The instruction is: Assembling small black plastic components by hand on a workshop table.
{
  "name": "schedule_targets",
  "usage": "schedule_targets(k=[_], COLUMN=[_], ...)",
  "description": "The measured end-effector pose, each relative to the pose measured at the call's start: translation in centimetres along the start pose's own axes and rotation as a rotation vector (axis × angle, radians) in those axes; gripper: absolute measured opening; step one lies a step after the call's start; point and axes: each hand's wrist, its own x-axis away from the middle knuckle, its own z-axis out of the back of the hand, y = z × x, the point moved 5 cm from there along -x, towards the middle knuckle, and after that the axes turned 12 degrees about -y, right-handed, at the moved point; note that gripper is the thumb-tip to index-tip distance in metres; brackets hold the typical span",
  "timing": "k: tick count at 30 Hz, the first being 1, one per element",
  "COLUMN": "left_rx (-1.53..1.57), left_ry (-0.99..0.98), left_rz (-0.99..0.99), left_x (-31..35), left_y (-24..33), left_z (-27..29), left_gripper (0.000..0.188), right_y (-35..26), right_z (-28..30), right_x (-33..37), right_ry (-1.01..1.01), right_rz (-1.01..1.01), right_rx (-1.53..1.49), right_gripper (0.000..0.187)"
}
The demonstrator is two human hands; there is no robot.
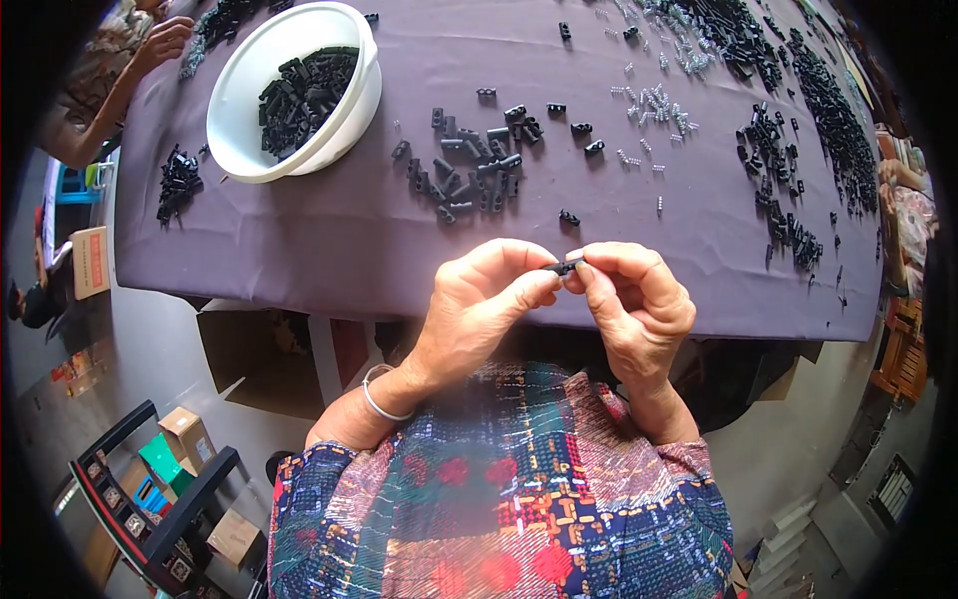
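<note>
One small black part (564, 268) sits between my two grips, just over the near edge of the cloth-covered surface (299, 250). My left grip (489, 290) is pinched narrow on its left end, thumb against finger; my right grip (644, 304) closes on the other end, with fingertips hiding some of it. Whether anything tiny is tucked in there too, I can't tell.

I judge the part light and stiff, probably plastic, perhaps a little slick. Its ends give the best hold, a light fingertip pinch leaving the middle showing; squeezed off-centre, it could twist or pop out.

Just beyond my fingers lies a lone black piece (569, 218), the nearest thing a knuckle might knock. Farther out and slightly left is a loose cluster of black pieces (469, 165), some lying against each other. To the far right are scattered silvery coil-like bits (654, 105), easily brushed astray, I'd think, and past them a spread of black parts (778, 140) and a long dark heap (833, 125). Far left stands a white bowl (230, 150), partly filled with black pieces, a small dark pile (180, 185) beside it. Beyond, another person's hand (165, 42) reaches over the surface's left edge.
</note>
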Motion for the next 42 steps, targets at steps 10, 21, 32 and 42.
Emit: schedule_targets(k=[10,21,32,42], left_rx=[-0.058,-0.174,-0.174,0.346], left_ry=[0.066,0.119,0.164,0.003], left_rz=[-0.113,-0.144,-0.114,0.114], left_x=[-0.1,-0.3,-0.4,-1.1], left_y=[-0.5,-0.9,-0.9,-1.4], left_z=[-0.4,-0.2,0.2,1.0], left_gripper=[0.016,0.015,0.015,0.013], right_y=[0.2,1.2,0.6,0.4], right_z=[-0.6,-0.9,-1.4,-2.4], right_x=[0.1,0.0,-0.4,0.3], right_ry=[0.065,0.069,-0.041,0.006], right_rz=[0.036,0.074,0.190,0.394], right_rx=[0.039,0.161,0.283,0.541], right_gripper=[0.014,0.015,0.029,0.048])
